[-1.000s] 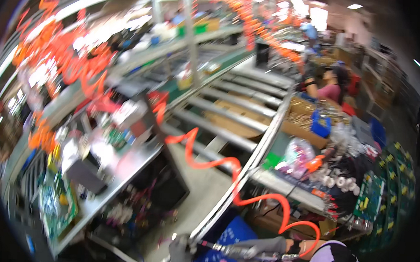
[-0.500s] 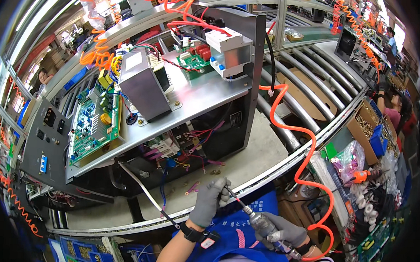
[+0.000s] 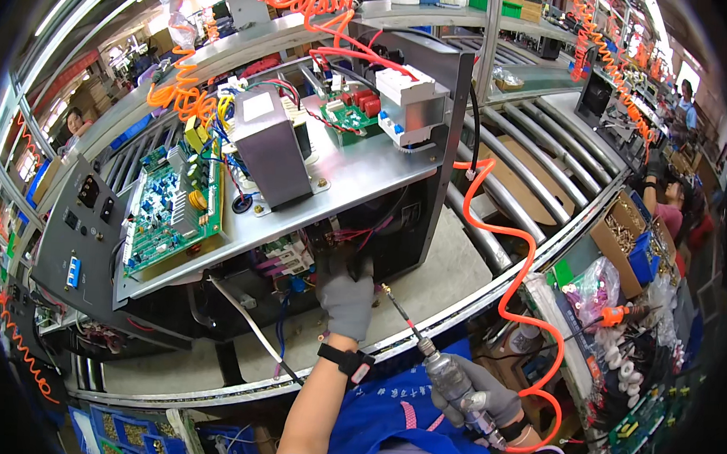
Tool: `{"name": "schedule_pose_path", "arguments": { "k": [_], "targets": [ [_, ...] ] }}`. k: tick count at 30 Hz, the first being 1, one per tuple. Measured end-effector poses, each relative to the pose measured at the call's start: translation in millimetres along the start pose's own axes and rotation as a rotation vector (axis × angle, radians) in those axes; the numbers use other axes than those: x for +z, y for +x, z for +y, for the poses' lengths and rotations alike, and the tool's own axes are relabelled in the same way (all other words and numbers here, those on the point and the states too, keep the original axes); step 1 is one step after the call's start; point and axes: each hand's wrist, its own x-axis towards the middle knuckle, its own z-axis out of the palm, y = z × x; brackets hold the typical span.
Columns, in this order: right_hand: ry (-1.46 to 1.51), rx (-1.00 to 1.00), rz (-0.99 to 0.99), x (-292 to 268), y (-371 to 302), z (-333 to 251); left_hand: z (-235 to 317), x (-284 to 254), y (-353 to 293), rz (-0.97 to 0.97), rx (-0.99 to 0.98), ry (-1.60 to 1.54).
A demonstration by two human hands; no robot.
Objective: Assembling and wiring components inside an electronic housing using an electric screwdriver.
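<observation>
My right hand is wrapped round a silver air screwdriver. Its long bit points up and away, with a small brass-coloured screw at the tip. My left hand, in a grey glove, reaches under the metal shelf into the dark lower bay of an equipment chassis. Its fingertips are lost in shadow near the wires, so what they hold cannot be seen. Next to that hand are pink-sleeved wires and a terminal block. On the shelf stand a large transformer and a green circuit board.
An orange-red air hose loops from the tool past the chassis. Metal rollers run off to the right. A carton of screws and an orange-handled tool lie on the right-hand bench. Blue bins sit at lower left. Other people are farther off.
My left hand has left the screwdriver's bit and moved up and away into the chassis. The screw now shows at the bit's tip. My right hand keeps its hold, shifted slightly left.
</observation>
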Motion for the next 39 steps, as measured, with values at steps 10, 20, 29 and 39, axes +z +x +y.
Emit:
{"name": "schedule_pose_path", "arguments": {
  "k": [10, 20, 29, 39],
  "targets": [
    [0.032, 0.006, -0.001, -0.6, -0.4, -2.7, -2.9, -5.0, 4.1, -0.007, 0.03, -0.096],
    [0.026, -0.003, -0.023, -0.2, 1.9, -4.9, 16.8, -37.1, 10.6, -0.277, -0.337, -0.83],
    [0.049, -0.037, -0.035, 3.3, 5.8, -7.1, 14.5, -44.6, 19.1, -0.404, -0.675, -0.822],
    [0.069, -0.022, -0.103, 14.9, 35.9, -7.9, -10.6, -37.2, 5.6, -0.489, -0.947, -1.364]
  ]
}}
